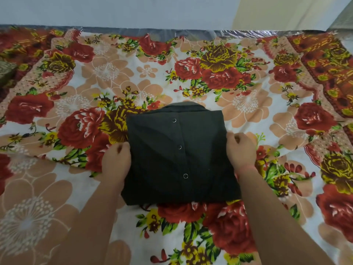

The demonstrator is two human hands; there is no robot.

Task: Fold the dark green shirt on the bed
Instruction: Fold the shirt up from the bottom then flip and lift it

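Observation:
The dark green shirt (177, 159) lies in the middle of the bed as a compact, roughly square bundle, its snap-button placket facing up and its collar poking out at the far edge. My left hand (116, 161) holds the bundle's left edge, fingers tucked under the cloth. My right hand (241, 150) grips the right edge the same way, thumb on top. Both forearms reach in from the near side.
A floral bedsheet (238, 111) in red, peach and white covers the bed. A pale wall (133, 10) runs along the far edge. A dark patterned object (6, 72) sits at the far left edge of the bed.

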